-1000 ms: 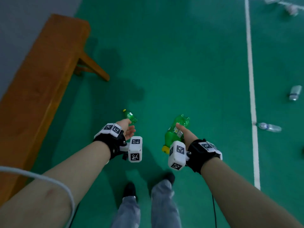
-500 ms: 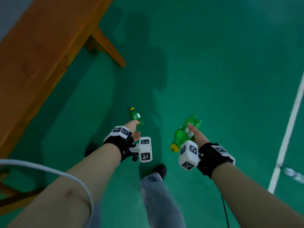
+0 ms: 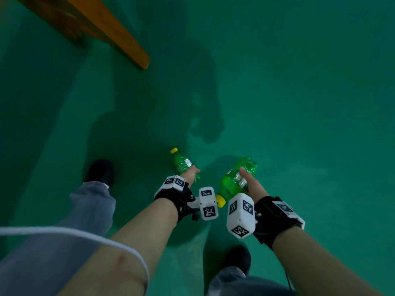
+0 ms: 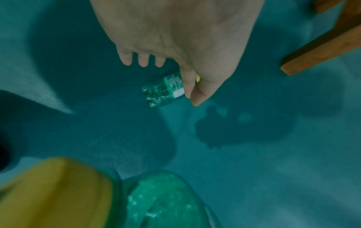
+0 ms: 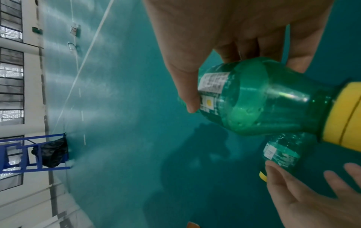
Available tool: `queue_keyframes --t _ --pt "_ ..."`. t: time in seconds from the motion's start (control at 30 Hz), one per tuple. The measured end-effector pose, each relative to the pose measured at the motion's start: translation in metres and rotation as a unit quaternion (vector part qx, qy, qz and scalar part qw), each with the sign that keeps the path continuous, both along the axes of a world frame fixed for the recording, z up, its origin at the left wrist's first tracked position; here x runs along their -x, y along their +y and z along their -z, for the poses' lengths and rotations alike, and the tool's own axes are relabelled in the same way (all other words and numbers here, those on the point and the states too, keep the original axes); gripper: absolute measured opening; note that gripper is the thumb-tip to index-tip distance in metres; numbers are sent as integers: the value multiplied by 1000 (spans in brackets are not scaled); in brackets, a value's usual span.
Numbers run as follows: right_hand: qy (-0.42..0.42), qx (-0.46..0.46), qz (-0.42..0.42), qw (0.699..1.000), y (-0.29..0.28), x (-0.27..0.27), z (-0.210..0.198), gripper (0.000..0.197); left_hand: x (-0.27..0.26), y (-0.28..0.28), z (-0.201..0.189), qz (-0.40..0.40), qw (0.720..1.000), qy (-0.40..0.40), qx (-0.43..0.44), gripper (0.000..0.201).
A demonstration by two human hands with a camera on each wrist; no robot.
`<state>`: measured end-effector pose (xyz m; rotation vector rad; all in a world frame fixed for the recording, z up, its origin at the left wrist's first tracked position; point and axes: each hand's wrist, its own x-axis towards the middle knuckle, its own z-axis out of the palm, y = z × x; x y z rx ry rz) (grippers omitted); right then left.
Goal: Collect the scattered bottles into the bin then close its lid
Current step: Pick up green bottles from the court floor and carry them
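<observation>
My right hand (image 3: 245,178) grips a crumpled green bottle (image 3: 235,180) around its label, with the yellow cap pointing back at my wrist. In the right wrist view my thumb lies on that bottle's (image 5: 263,98) label. My left hand (image 3: 192,174) pinches a smaller green bottle (image 3: 181,162) between thumb and forefinger, cap pointing away. The left wrist view shows this bottle (image 4: 164,91) under the left hand (image 4: 192,98), the other fingers (image 4: 143,60) straight. Both bottles hang above the green floor. No lidded bin shows in the head view.
A wooden bench (image 3: 102,24) stands at the upper left. My shoes (image 3: 100,171) are on the floor below the hands. Far off in the right wrist view are a blue frame with a black bag (image 5: 50,152), a white floor line (image 5: 91,38) and clear bottles (image 5: 72,46).
The head view has swung left and down: the bench has slid toward the top edge, and the white line and clear bottles have left it. Both hands have kept their bottles.
</observation>
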<state>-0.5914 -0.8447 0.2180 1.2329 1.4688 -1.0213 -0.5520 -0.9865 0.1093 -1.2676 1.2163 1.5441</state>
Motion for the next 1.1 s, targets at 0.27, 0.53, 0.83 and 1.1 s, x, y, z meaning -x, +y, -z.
queue_keyframes --t 0.27,0.53,0.83,1.1 --pt "-9 -38 -10 999 -4 21 96 68 15 -3 114 -16 996 -74 40 52" --pt "-14 -59 -18 998 4 11 28 85 14 -11 35 -60 996 -10 70 46" --pt "56 -45 78 994 -17 -1 -230 108 48 -57 -266 -70 991 91 -67 38" --pt "232 -21 247 941 -27 -32 -525 57 110 -38 -582 149 930 295 -163 79"
